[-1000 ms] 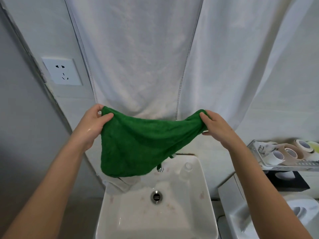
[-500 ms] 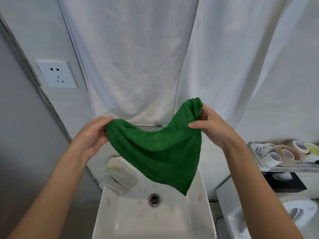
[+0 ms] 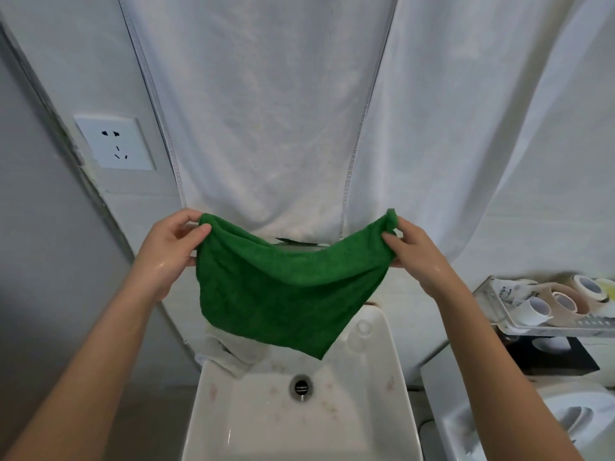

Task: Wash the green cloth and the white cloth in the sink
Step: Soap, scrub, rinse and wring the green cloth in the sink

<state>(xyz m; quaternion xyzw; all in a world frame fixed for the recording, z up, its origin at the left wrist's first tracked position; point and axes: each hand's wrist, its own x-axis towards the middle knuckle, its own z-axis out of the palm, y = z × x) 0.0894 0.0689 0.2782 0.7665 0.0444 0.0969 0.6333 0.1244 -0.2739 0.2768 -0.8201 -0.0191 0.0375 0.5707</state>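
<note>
I hold the green cloth (image 3: 286,287) spread out in the air above the white sink (image 3: 396,387). My left hand (image 3: 169,251) pinches its upper left corner and my right hand (image 3: 412,251) pinches its upper right corner. The cloth sags between them and its lowest corner hangs just above the basin. The white cloth (image 3: 233,351) lies crumpled on the sink's back left corner, partly hidden behind the green one. The tap is hidden by the green cloth.
A large white towel (image 3: 266,111) hangs on the wall behind the sink. A wall socket (image 3: 114,143) is at the left. A rack with tape rolls (image 3: 545,304) stands at the right, above a black box (image 3: 552,357) and a toilet (image 3: 572,414). The drain (image 3: 301,387) is in the basin.
The cloth hung slanted with my right hand raised and close to the left. Now both hands are level and farther apart, stretching the top edge wide.
</note>
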